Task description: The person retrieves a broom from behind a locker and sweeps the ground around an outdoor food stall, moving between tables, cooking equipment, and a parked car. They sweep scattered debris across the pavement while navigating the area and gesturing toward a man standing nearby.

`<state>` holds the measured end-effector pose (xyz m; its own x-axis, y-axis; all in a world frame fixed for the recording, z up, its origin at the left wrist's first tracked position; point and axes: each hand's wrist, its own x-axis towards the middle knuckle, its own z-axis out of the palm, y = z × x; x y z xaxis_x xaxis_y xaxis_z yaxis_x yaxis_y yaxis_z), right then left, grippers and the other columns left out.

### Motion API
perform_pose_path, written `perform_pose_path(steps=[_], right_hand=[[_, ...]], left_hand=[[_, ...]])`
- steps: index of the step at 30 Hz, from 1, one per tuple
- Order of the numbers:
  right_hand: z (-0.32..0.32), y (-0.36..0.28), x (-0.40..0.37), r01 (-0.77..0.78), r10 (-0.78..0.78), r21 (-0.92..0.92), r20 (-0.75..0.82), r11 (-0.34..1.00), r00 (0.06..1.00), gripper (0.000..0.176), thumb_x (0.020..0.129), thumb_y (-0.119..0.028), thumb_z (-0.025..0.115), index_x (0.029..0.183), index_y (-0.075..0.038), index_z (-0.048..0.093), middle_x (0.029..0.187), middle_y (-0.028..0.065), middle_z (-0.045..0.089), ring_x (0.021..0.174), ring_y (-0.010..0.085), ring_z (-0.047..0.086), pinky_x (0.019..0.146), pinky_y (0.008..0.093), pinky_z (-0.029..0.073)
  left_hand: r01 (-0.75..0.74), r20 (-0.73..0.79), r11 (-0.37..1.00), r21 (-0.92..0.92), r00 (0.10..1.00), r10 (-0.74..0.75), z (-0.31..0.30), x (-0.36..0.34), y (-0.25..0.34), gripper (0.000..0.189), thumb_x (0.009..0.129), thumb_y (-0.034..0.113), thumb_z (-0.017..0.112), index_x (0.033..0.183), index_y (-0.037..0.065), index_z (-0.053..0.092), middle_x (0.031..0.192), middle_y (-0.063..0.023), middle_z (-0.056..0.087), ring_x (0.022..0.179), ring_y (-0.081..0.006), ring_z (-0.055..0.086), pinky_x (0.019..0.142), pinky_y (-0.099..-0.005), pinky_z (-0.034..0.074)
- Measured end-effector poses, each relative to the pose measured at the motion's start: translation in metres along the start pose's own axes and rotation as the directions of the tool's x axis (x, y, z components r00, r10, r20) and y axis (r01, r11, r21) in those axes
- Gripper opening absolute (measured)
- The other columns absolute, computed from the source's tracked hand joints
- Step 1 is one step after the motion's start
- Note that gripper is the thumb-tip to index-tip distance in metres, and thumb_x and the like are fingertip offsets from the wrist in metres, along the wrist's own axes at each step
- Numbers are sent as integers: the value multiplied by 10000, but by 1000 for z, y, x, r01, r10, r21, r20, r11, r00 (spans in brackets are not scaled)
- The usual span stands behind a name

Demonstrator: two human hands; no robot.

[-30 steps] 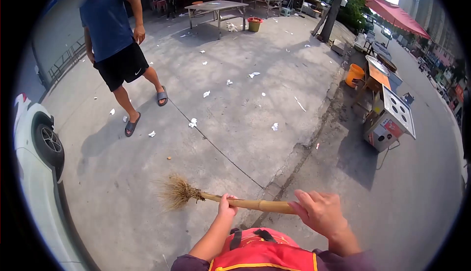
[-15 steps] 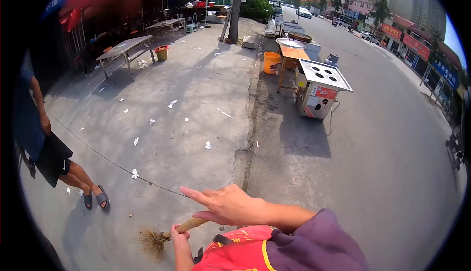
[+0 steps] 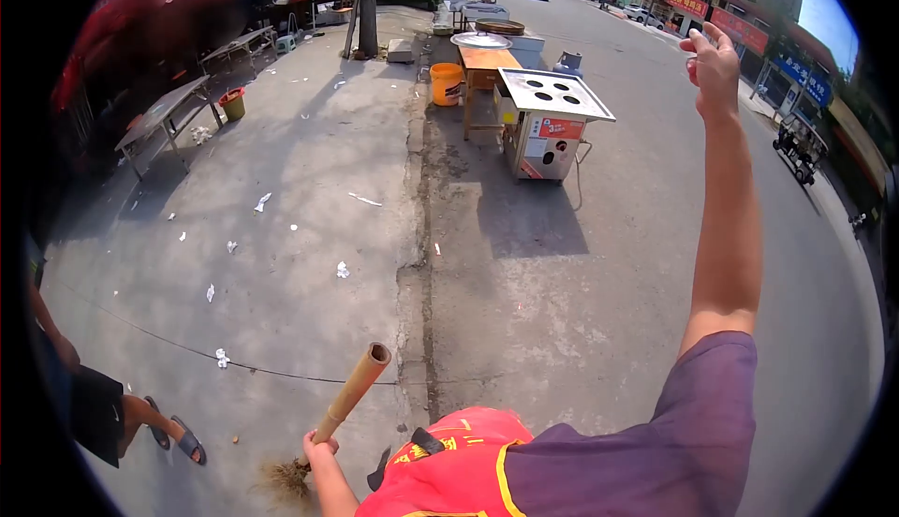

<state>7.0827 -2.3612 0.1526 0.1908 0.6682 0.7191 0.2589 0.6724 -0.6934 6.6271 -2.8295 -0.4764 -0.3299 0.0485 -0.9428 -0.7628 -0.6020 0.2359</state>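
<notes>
My left hand (image 3: 321,448) is wrapped round the bamboo handle of a broom (image 3: 351,395), low down near its brushy head. The handle leans up and to the right, and its hollow cut end faces me. Straw-like bristles (image 3: 284,480) sit just above the pavement. My right hand (image 3: 714,72) is raised high on the right with the arm stretched out. Its fingers are apart and loosely bent, with nothing in them. Below my arms shows a red vest (image 3: 449,470) with yellow trim over a purple sleeve.
A person in dark shorts and sandals (image 3: 192,440) stands at left. White litter (image 3: 343,270) dots the pavement. A steel cooking cart (image 3: 552,128), an orange bucket (image 3: 446,84) and a wooden table (image 3: 485,60) line the kerb. A thin cable (image 3: 272,372) crosses the ground.
My right hand has swung from beside the broom handle up and out to the right. The broom handle now stands more upright in my left hand. My view has turned right.
</notes>
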Motion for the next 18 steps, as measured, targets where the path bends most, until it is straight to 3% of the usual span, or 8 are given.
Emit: perform_pose_path(steps=[3,4,6,8,9,10,14,18], right_hand=[[54,-3,-113,13,-41,65,453,998,891,208,798,-138,501,971,-22,503,615,2,516,463,34,405,405,181,327],[74,5,-160,-71,42,17,659,997,751,193,795,-129,517,951,-15,507,601,17,518,481,52,435,428,197,351],[109,5,-250,47,-8,-16,885,999,466,194,765,-69,543,940,3,506,626,64,546,544,86,502,500,214,407],[133,-14,-327,-82,-176,205,946,975,271,253,740,-55,569,981,-7,506,735,106,577,640,134,560,584,242,454],[138,-38,-354,-82,-366,391,905,917,218,308,706,71,461,1005,4,491,823,97,570,701,155,555,618,248,440],[133,-85,-379,-46,-510,542,813,839,282,270,699,57,400,943,36,514,803,109,577,683,194,563,619,271,445],[139,-88,-420,-664,-206,214,974,717,91,481,789,-432,470,861,36,554,812,157,580,674,227,571,633,317,466],[142,-91,-436,-709,-283,237,958,664,55,408,777,-358,470,849,35,551,799,149,583,676,228,569,637,318,461]], left_hand=[[-26,71,998,-50,997,30,-13,1,-13,130,627,109,397,503,136,369,488,20,435,461,-128,465,481,-271,437],[30,53,994,-102,998,-25,-9,-26,-18,152,633,114,392,491,129,338,473,8,412,449,-130,454,480,-281,435],[0,152,983,-184,988,29,-14,-47,-24,146,694,124,408,558,109,359,502,-16,427,459,-154,442,474,-298,420],[40,106,963,-265,994,-13,-16,-63,-19,122,734,126,445,646,80,374,533,-56,438,472,-201,446,489,-330,419],[50,99,902,-430,995,-7,-16,-69,-16,99,751,106,454,717,60,372,556,-81,441,480,-225,448,479,-346,424],[24,94,877,-480,995,24,-19,-77,-12,99,753,76,460,765,46,367,570,-100,434,487,-235,447,470,-355,425],[-39,117,833,-552,986,123,-35,-90,1,112,754,52,470,800,33,370,632,-108,437,503,-228,455,489,-374,438],[-29,129,865,-502,986,108,-42,-97,10,110,752,104,502,806,61,417,654,-93,495,560,-229,509,569,-372,460]])
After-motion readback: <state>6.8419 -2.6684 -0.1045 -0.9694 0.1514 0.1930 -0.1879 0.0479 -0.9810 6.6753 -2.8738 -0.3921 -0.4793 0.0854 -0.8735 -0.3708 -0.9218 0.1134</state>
